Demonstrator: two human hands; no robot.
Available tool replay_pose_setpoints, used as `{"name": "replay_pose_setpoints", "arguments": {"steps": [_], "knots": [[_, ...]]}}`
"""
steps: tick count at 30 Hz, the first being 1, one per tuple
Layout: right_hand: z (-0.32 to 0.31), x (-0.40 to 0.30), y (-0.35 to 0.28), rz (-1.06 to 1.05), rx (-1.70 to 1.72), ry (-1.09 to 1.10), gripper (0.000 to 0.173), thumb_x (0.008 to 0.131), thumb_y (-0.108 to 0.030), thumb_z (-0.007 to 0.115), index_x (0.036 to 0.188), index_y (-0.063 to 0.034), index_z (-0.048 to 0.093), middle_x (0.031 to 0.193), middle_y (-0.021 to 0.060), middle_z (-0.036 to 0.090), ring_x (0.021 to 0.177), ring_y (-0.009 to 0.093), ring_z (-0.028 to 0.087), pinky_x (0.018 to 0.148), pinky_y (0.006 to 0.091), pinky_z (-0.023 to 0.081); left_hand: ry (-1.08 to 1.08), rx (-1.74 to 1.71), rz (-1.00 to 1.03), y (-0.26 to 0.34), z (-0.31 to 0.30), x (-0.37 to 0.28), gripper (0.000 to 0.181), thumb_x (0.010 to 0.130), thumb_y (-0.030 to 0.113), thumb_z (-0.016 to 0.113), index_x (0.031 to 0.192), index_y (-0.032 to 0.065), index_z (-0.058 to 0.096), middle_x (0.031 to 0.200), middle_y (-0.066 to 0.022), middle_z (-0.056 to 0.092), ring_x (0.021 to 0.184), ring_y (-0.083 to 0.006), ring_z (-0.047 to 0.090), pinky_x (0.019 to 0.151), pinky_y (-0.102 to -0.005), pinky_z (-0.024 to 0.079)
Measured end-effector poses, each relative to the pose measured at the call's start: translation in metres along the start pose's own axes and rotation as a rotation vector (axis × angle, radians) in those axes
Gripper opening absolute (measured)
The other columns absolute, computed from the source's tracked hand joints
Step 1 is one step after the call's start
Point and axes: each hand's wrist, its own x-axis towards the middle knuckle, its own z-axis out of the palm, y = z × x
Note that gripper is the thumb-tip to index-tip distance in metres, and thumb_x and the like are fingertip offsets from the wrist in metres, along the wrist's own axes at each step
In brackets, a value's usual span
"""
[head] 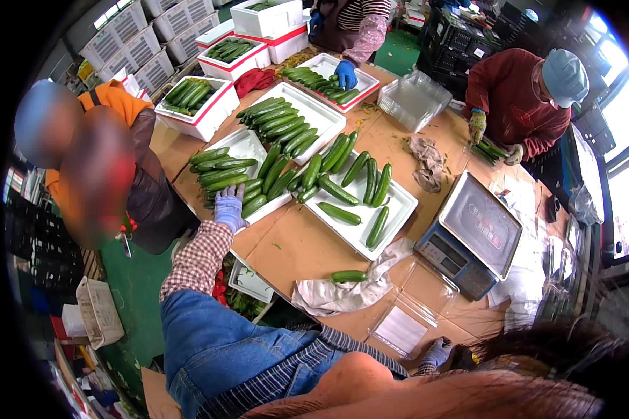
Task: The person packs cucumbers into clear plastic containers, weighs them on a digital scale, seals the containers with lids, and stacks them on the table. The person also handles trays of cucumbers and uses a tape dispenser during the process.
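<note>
My left hand (pixel 230 208), in a light purple glove, reaches out over the front edge of a white foam tray (pixel 247 143) of cucumbers. Its fingers lie extended on the cucumbers (pixel 223 175) at the tray's near end; no firm grip shows. Low in the view, my right hand (pixel 438 351), also gloved, is beside an open clear plastic box (pixel 402 329) with a white pad inside. Hair and clothing partly hide that hand. A single cucumber (pixel 348 276) lies on a crumpled pale cloth (pixel 340 296). Another white tray (pixel 396 209) holds several loose cucumbers.
A weighing scale (pixel 479 220) stands to the right, near stacked clear boxes (pixel 415 99) and a brown rag (pixel 426 162). Filled foam boxes (pixel 194 123) line the far left. Three people surround the cardboard-covered table (pixel 283 235); one blue-gloved hand (pixel 346 75) touches cucumbers in the far tray.
</note>
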Motion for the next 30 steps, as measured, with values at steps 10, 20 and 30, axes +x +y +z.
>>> {"name": "replay_pose_setpoints", "arguments": {"steps": [10, 20, 30], "knots": [[0.022, 0.007, 0.026, -0.207, -0.26, 0.115, 0.021, 0.084, -0.017, 0.059, 0.097, -0.0011, 0.06, 0.092, 0.0152, 0.066, 0.083, 0.029, 0.061, 0.078, 0.035, 0.048, -0.194, -0.125, -0.072, -0.002, -0.033, 0.002, 0.12, 0.057, 0.05, 0.083, 0.147, 0.0112, 0.012, 0.138, -0.0196, 0.035, 0.127, -0.0348, 0.037, 0.1, -0.0465, 0.037], [0.018, 0.026, 0.036, 0.143, 0.082, -0.006, 0.019, 0.084, -0.016, 0.058, 0.097, -0.0019, 0.061, 0.091, 0.0149, 0.066, 0.084, 0.027, 0.062, 0.078, 0.0348, 0.049, 0.334, -0.277, 0.112, -0.003, 0.01, -0.011, 0.107, 0.056, 0.04, 0.079, 0.142, 0.0113, 0.022, 0.112, -0.0177, 0.043, 0.105, -0.0335, 0.045, 0.09, -0.0479, 0.036], [-0.004, 0.014, -0.084, -0.313, 0.676, 0.003, 0.014, 0.091, -0.005, 0.055, 0.104, -0.0023, 0.059, 0.092, 0.0042, 0.062, 0.08, 0.011, 0.056, 0.073, 0.0237, 0.048, 0.272, -0.855, 0.563, 0.143, 0.005, -0.153, 0.104, 0.049, 0.038, 0.082, 0.135, 0.0055, 0.033, 0.109, -0.0195, 0.051, 0.1, -0.0369, 0.05, 0.089, -0.0472, 0.043]]}}
